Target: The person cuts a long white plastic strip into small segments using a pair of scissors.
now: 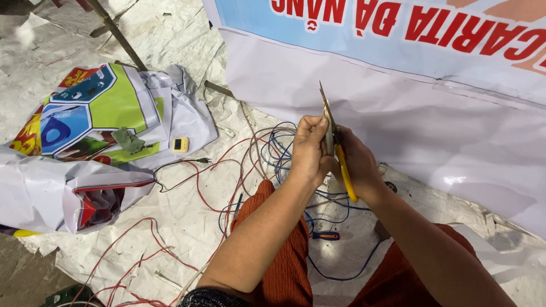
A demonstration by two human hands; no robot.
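Across the upper right, draped down to the floor: a large white banner point(398, 108) with a pale blue band and red lettering along its top edge. Underneath everything, crinkled white sheeting point(187, 227) covering the floor. At left, well apart from the hands, a crumpled heap of printed banner scraps point(96, 119) in green, blue, red and yellow, with a small yellow gadget point(181, 144) resting on its right edge.

Spread over the sheeting from the centre toward the lower left: a loose tangle of red, blue and white wires point(250, 165), looping below and behind the hands. Between the rust-orange trouser knees, a small screwdriver point(326, 235) with an orange and blue handle, lying flat among the blue loops.

At centre, raised above the tangle, both hands pressed close together. Left hand point(310, 150) clenched into a fist, knuckles up, seemingly pinching something thin against the tool; exactly what cannot be told. Right hand point(358, 165) clenched around a pair of scissors point(334, 142) with a yellow handle. Long axis of the scissors nearly upright, tilted slightly left at the top: blade tip pointing up and away from the body, yellow handle end slanting down toward the right wrist. Blades touching the left fist, so both hands equally near; whether the blades stand parted or closed cannot be told.
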